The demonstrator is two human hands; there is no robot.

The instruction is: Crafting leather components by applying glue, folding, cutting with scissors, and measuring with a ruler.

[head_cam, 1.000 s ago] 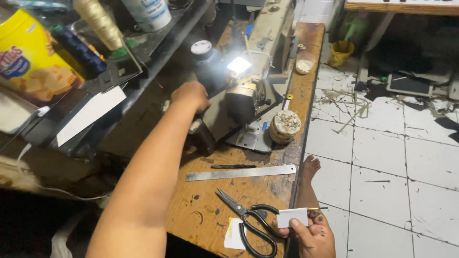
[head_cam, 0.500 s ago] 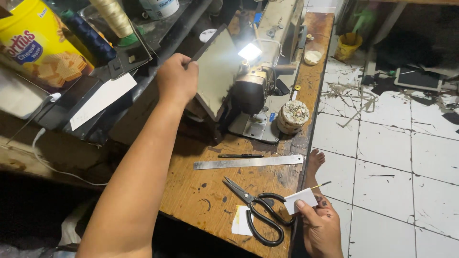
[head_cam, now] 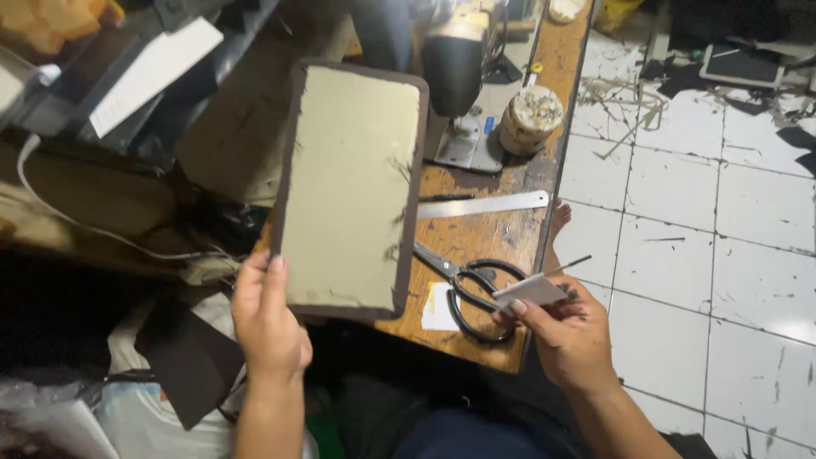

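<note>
At the lower centre of the frame the left hand grips by its lower corner a flat rectangular panel, olive with a dark brown folded border; the panel is in the middle-left of the frame, lifted above the wooden worktable. With so small a grip it may tilt or slip. At the lower right the right hand pinches a small white card with a thin stick. The black scissors lie just beside this hand. Farther up lie a steel ruler, a round tin and the sewing machine, close to the panel's far edge.
</note>
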